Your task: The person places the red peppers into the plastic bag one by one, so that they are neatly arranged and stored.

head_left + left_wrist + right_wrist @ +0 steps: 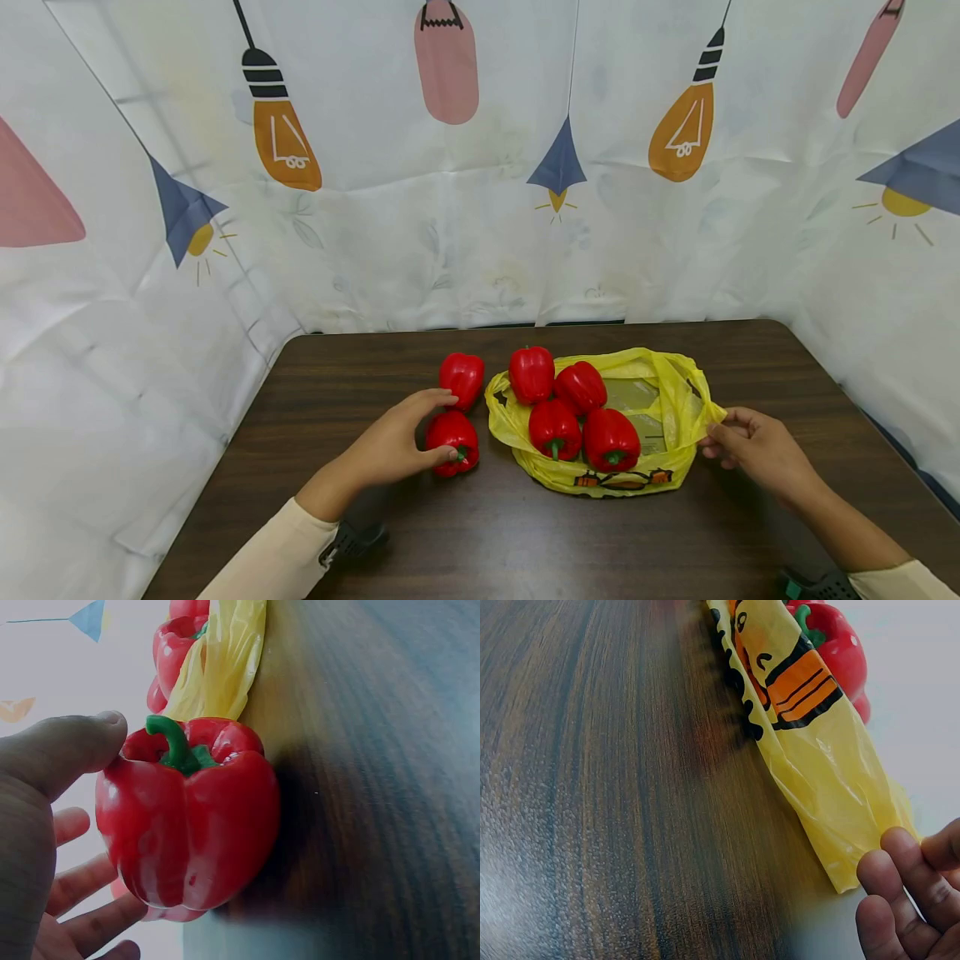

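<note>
Red bell peppers lie at the middle of the table. My left hand (pixel 397 437) is around the left side of the nearer loose bell pepper (pixel 452 442), thumb near its green stem (pixel 180 750). In the left wrist view the other fingers spread behind it, not visibly curled round it. Another loose bell pepper (pixel 462 380) lies just beyond. To the right is a yellow plastic bag (pixel 682 400), its mouth wide and several bell peppers (pixel 555 429) in its left part. My right hand (pixel 761 450) pinches the bag's right edge between thumb and fingers.
All of this rests on a dark wood-grain table (pixel 480 550) with rounded far corners. A white cloth printed with lamps and bulbs (pixel 480 250) hangs behind and at both sides. A dark wrist device (pixel 356 540) sits at the left cuff.
</note>
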`<action>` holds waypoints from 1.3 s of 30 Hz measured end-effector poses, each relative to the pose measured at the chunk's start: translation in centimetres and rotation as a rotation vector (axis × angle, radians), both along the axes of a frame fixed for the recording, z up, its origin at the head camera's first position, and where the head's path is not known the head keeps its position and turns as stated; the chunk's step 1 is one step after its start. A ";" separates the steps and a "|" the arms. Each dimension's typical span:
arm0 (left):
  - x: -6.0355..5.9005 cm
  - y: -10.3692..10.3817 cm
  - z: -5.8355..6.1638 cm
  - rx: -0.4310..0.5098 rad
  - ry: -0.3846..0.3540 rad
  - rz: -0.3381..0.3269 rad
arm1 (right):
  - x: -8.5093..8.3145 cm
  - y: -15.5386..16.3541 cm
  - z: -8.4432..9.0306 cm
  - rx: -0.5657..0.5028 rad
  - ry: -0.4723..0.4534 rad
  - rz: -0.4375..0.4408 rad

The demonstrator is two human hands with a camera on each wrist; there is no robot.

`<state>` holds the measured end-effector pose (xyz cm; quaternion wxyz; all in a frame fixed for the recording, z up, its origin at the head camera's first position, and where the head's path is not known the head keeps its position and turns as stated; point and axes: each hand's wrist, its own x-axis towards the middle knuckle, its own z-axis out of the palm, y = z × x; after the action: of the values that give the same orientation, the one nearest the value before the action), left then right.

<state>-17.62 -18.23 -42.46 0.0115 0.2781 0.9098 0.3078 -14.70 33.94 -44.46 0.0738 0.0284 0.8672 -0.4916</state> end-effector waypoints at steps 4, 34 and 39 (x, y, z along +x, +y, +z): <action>0.2 -0.2 -0.3 -0.010 -0.012 0.005 | 0.0 0.0 0.1 0.002 0.000 0.002; 1.3 -1.2 -1.3 -0.026 -0.036 0.074 | 0.5 0.1 0.5 0.014 0.015 -0.010; 1.5 -1.3 -1.2 0.003 -0.026 0.074 | 0.7 0.1 0.7 0.018 0.016 -0.014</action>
<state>-16.13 -19.49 -43.62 0.0115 0.2400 0.9189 0.3130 -14.04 34.03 -43.79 0.0633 0.0310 0.8720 -0.4844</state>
